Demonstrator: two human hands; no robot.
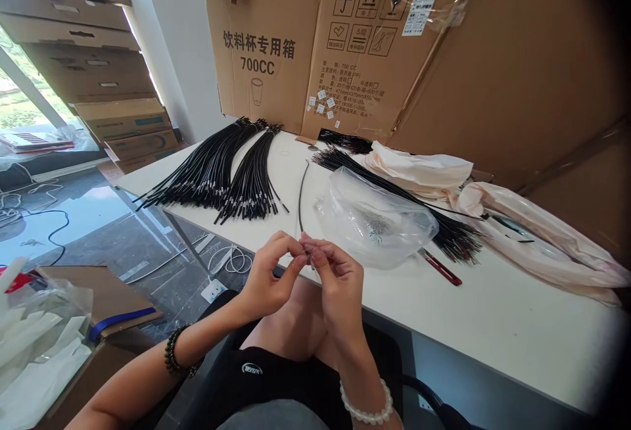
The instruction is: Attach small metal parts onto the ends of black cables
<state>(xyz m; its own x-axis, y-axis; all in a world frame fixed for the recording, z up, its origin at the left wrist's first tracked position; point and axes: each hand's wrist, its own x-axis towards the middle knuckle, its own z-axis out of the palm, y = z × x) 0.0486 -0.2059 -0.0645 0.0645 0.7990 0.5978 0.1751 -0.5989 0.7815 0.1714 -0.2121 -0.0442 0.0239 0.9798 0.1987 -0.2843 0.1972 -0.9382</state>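
Observation:
My left hand [276, 271] and my right hand [340, 279] meet at the table's front edge, fingertips pinched together. Between them they hold the near end of a thin black cable [302, 203], which curves away over the white table [493, 311]. The small part at the fingertips is mostly hidden. Right of the cable lies a clear plastic bag [379, 219] with small metallic pieces inside. Two bundles of black cables [197, 167] [254, 180] rest at the left back. Another black bundle [394, 190] stretches behind the bag.
Red-handled tool [444, 267] lies right of the bag. Pale wrapped bundles [537, 239] lie at the right. Large cardboard sheets [276, 88] stand behind the table. At the lower left is an open box [73, 377] with plastic bags; a power strip [213, 290] is on the floor.

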